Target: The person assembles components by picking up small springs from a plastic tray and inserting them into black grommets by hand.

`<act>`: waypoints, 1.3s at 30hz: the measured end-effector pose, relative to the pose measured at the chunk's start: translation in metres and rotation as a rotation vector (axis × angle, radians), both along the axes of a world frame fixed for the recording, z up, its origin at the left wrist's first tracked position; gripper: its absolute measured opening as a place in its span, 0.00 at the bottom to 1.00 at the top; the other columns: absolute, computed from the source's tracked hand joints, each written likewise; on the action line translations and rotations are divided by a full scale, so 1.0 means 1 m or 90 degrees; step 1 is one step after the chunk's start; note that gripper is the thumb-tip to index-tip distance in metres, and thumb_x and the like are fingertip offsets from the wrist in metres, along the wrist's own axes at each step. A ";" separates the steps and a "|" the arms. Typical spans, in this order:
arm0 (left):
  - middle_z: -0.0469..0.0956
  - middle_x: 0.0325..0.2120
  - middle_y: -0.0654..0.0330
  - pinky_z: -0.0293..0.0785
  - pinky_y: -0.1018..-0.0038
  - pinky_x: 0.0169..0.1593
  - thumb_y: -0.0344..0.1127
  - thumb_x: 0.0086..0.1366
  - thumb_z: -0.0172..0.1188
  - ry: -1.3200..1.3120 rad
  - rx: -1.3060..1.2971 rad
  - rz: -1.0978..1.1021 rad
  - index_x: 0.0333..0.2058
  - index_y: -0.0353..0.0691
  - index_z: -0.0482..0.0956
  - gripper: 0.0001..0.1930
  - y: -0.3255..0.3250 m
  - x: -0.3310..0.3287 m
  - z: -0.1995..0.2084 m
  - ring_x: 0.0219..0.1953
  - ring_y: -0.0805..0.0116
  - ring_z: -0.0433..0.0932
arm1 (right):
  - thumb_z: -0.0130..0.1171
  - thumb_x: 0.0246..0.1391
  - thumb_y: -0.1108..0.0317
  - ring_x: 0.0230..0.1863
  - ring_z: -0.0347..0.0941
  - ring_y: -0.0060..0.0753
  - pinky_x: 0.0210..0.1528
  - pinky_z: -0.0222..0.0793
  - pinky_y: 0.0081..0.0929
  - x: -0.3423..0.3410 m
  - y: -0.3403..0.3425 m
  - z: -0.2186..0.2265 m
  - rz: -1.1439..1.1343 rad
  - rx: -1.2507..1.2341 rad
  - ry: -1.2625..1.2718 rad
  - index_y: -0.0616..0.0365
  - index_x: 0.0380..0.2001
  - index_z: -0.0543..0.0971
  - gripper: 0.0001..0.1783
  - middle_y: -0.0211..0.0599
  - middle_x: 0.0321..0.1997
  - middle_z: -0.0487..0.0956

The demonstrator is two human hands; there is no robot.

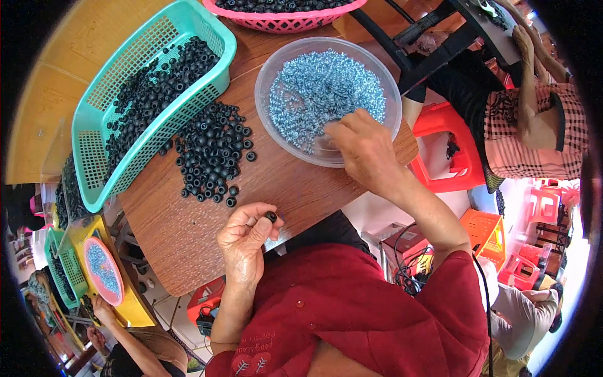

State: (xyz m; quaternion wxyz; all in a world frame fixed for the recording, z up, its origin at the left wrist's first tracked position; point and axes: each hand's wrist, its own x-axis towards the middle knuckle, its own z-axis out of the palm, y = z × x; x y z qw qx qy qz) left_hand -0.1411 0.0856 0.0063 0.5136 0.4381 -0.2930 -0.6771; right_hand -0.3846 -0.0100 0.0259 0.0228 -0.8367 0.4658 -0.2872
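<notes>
Between the thumb and fingers of my left hand (pixel 246 235) is a small round black cap (pixel 271 216), its hollow side showing; the hand hovers over the table's front edge. My right hand (pixel 364 147) reaches into a clear round plastic bowl (pixel 264 119) of small pale-blue metallic springs (pixel 326 88). Its fingers are pinched together at the springs, and whether one is between them is hidden. Left of the bowl, a loose heap of the same black caps (pixel 210 151) lies on the brown wooden table (pixel 169 232).
A teal plastic basket (pixel 94 182) of black caps leans beside the heap. A pink basket (pixel 282 25) with more stands at the far edge. A red stool (pixel 449 151) is at the right. Other people work at the left and right, one near a pink bowl (pixel 103 270).
</notes>
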 end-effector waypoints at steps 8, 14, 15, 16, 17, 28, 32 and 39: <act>0.79 0.31 0.53 0.73 0.80 0.31 0.27 0.60 0.61 -0.024 -0.004 0.000 0.41 0.27 0.76 0.11 0.001 -0.001 -0.004 0.27 0.73 0.76 | 0.62 0.37 0.75 0.34 0.69 0.43 0.32 0.67 0.37 0.013 -0.019 -0.005 0.010 0.084 0.112 0.60 0.28 0.77 0.09 0.39 0.26 0.72; 0.79 0.30 0.54 0.73 0.80 0.29 0.29 0.60 0.62 -0.041 -0.008 0.003 0.41 0.27 0.76 0.13 -0.001 -0.004 -0.005 0.25 0.74 0.75 | 0.63 0.39 0.74 0.34 0.71 0.45 0.34 0.68 0.39 0.018 -0.034 -0.010 0.053 0.130 0.037 0.60 0.28 0.77 0.09 0.40 0.26 0.74; 0.79 0.29 0.54 0.73 0.80 0.29 0.29 0.60 0.62 -0.047 -0.011 0.000 0.41 0.27 0.75 0.13 -0.001 -0.005 -0.005 0.25 0.74 0.75 | 0.60 0.37 0.76 0.33 0.72 0.49 0.34 0.68 0.43 0.018 -0.036 -0.013 0.064 0.138 -0.012 0.61 0.24 0.76 0.06 0.44 0.25 0.75; 0.79 0.29 0.54 0.73 0.80 0.28 0.30 0.60 0.62 -0.052 -0.014 -0.003 0.41 0.27 0.75 0.13 -0.002 -0.005 -0.006 0.25 0.74 0.75 | 0.57 0.35 0.78 0.32 0.72 0.53 0.34 0.68 0.47 0.018 -0.038 -0.015 0.076 0.146 -0.062 0.62 0.20 0.75 0.04 0.48 0.24 0.75; 0.79 0.29 0.54 0.73 0.80 0.28 0.30 0.60 0.62 -0.054 -0.012 -0.002 0.41 0.27 0.75 0.13 -0.002 -0.005 -0.005 0.25 0.74 0.75 | 0.57 0.35 0.78 0.32 0.72 0.53 0.34 0.68 0.47 0.018 -0.039 -0.014 0.077 0.147 -0.064 0.62 0.20 0.75 0.04 0.48 0.24 0.75; 0.79 0.29 0.53 0.73 0.79 0.26 0.30 0.60 0.62 -0.079 -0.022 -0.005 0.40 0.28 0.75 0.12 -0.003 -0.005 -0.007 0.24 0.73 0.75 | 0.62 0.41 0.76 0.33 0.73 0.47 0.34 0.68 0.40 -0.004 -0.036 0.003 0.063 0.140 -0.043 0.62 0.32 0.78 0.10 0.43 0.27 0.76; 0.79 0.29 0.53 0.73 0.79 0.26 0.30 0.60 0.62 -0.077 -0.019 -0.001 0.40 0.27 0.75 0.13 -0.002 -0.004 -0.008 0.24 0.72 0.75 | 0.61 0.41 0.77 0.33 0.72 0.46 0.35 0.67 0.39 -0.013 -0.028 0.014 0.080 0.159 -0.029 0.61 0.32 0.78 0.11 0.42 0.28 0.76; 0.79 0.29 0.52 0.72 0.79 0.26 0.31 0.60 0.63 -0.081 -0.026 0.004 0.40 0.27 0.75 0.14 -0.001 -0.004 -0.008 0.23 0.72 0.74 | 0.61 0.42 0.76 0.33 0.71 0.44 0.34 0.66 0.38 -0.026 -0.023 0.020 0.083 0.178 -0.013 0.59 0.31 0.79 0.08 0.40 0.25 0.74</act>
